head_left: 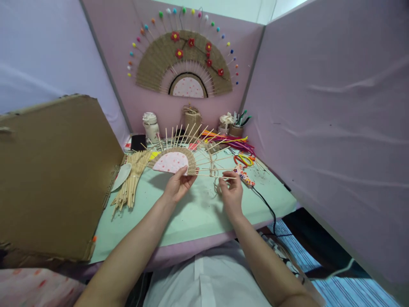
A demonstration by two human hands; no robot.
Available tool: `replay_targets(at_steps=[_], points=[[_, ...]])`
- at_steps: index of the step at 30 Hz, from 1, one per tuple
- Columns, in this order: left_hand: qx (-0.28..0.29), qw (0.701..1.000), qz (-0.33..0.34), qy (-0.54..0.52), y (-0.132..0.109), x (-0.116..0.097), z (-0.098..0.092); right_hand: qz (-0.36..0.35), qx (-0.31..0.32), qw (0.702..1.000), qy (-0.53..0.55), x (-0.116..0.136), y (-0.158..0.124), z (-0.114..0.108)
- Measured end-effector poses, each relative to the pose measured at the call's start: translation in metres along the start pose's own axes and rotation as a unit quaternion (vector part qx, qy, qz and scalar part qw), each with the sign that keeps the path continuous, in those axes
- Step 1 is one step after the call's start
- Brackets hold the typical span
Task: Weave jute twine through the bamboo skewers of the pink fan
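My left hand (179,185) grips the lower edge of a half-round fan (191,162), thumb on its front. Pale wooden sticks (191,132) spread out from the fan's rim, which is wound with brown twine; its inner panel is white cloth with pink spots. A second line of twine (211,164) runs across the sticks farther out and trails down in loose loops on the right. At the fan's right end my right hand (231,194) is closed, its fingertips pinching the twine beside the lowest stick. The exact pinch point is partly hidden.
A bundle of sticks (129,181) lies left, by a cardboard sheet (54,179). Scissors (243,160), a flower-patterned glue gun (244,175) with a black cord and colored pipe cleaners (230,140) lie right. Behind are a white jar (151,128) and a twine roll (192,121). A finished fan (156,59) hangs above.
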State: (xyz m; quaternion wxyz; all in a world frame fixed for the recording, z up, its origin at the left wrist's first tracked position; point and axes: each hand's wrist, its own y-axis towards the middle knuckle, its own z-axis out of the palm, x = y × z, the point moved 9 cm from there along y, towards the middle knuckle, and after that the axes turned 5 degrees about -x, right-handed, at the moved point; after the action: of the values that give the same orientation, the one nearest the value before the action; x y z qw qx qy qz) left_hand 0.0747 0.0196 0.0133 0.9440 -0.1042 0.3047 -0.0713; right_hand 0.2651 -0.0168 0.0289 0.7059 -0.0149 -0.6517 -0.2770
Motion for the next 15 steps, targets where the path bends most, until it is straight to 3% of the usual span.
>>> replay_targets(at_steps=[2, 4, 8, 15], points=[[0.008, 1.000, -0.018, 0.012, -0.002, 0.004, 0.002, -0.053, -0.010, 0.998, 0.029, 0.014, 0.003, -0.006], [0.016, 0.999, -0.032, 0.025, -0.004, 0.007, 0.003, -0.065, 0.043, 0.995, 0.055, 0.024, 0.005, 0.001], [0.027, 0.997, -0.049, 0.053, -0.007, 0.013, 0.005, 0.054, 0.166, 0.979, 0.101, 0.011, -0.001, 0.019], [0.025, 0.994, -0.059, 0.085, -0.008, 0.018, 0.002, 0.170, 0.179, 0.956, 0.157, -0.021, -0.009, 0.022]])
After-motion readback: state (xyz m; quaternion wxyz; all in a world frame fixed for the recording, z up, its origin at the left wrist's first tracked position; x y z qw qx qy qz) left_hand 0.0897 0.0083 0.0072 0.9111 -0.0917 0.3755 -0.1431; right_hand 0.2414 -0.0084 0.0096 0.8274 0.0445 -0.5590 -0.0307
